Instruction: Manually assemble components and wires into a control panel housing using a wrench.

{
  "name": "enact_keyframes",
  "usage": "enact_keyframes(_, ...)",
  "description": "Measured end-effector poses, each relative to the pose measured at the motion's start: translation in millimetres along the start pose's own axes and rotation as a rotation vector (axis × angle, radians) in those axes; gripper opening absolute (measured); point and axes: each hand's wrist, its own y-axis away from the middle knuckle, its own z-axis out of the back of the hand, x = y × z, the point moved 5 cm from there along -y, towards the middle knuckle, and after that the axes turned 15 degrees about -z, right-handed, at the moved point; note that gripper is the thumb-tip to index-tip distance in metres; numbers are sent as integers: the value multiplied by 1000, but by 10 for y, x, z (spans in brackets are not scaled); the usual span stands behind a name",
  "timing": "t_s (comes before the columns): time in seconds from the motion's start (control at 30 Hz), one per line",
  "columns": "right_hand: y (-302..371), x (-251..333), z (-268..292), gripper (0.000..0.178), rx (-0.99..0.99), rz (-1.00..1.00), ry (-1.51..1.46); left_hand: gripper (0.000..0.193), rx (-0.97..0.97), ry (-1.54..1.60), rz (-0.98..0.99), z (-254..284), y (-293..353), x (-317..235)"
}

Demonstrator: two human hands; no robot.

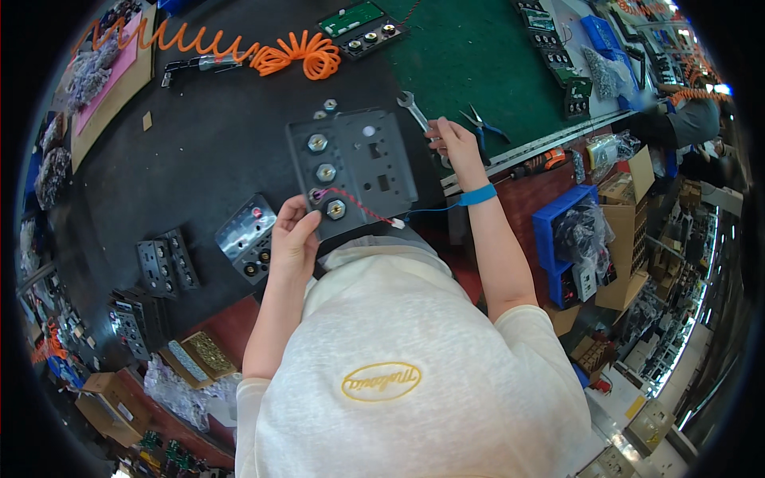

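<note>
By the near edge of the desk [215,151], a grey panel [352,163] is gripped at its lower left corner by the left hand [295,237]. A wrench [413,111] is held in the right hand [460,149], near some pliers [483,125]. Farther off, an orange hose [280,60] is coiled.

Orange coiled hose [307,57], blue bin [543,235] (plastic bag [582,237] inside), cardboard box [619,255].
</note>
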Motion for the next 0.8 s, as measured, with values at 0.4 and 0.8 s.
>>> enact_keyframes(0.4, -948, -266, -114, 30, -306, 487, 870, 28, -114, -25, -91, -204, 349, 331)
enact_keyframes(0.8, 408, 762, 220, 34, 146, 645, 382, 29, -82, -70, -70, -380, 549, 383)
